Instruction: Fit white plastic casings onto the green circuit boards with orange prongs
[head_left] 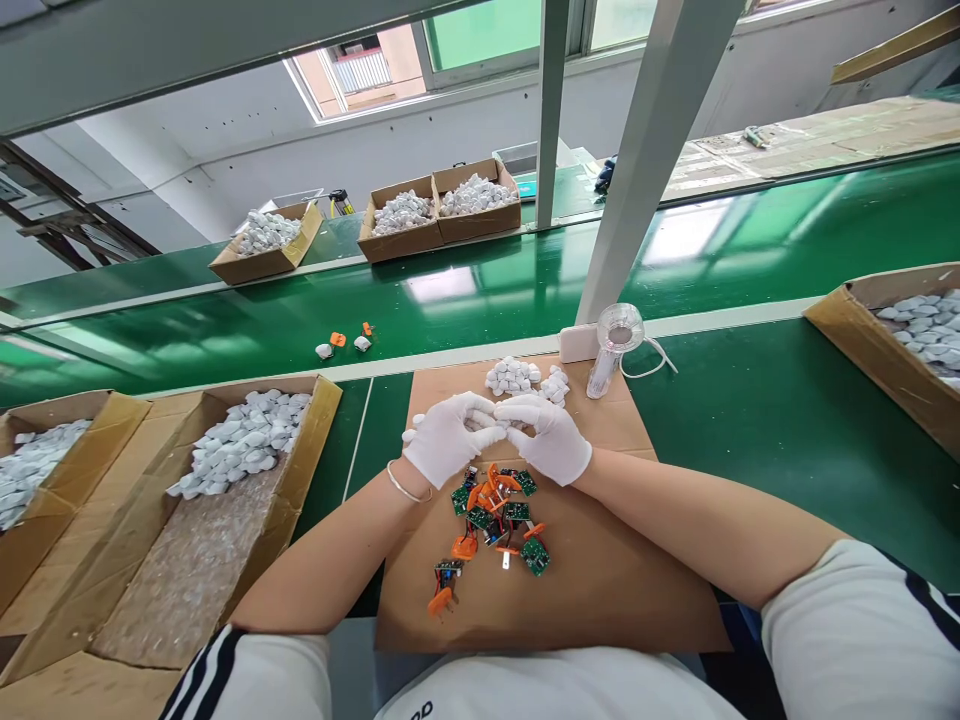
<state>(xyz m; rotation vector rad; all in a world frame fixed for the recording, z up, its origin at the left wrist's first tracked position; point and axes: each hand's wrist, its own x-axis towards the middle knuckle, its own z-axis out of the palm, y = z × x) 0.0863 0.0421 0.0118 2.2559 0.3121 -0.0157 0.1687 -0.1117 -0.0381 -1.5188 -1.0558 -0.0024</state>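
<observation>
Both my hands wear white gloves and meet over the brown cardboard sheet (600, 590). My left hand (452, 437) and my right hand (546, 437) have their fingers curled together round something small and whitish, mostly hidden by the fingers. Just beyond them lie two small heaps of white plastic pieces (512, 375). On the near side of my hands sits a loose pile of green circuit boards (517, 513) with orange parts (465, 547) and wires. One board with an orange part (442, 590) lies apart, nearer to me. A few white pieces show beside my left hand.
Cardboard boxes of white pieces stand at left (300, 480), right (862, 340) and beyond the belt (409, 240). A clear plastic device (619, 330) with a cable stands behind my right hand. White and orange pieces (338, 340) lie on the green belt (487, 310). A slanted post (652, 150) rises beyond.
</observation>
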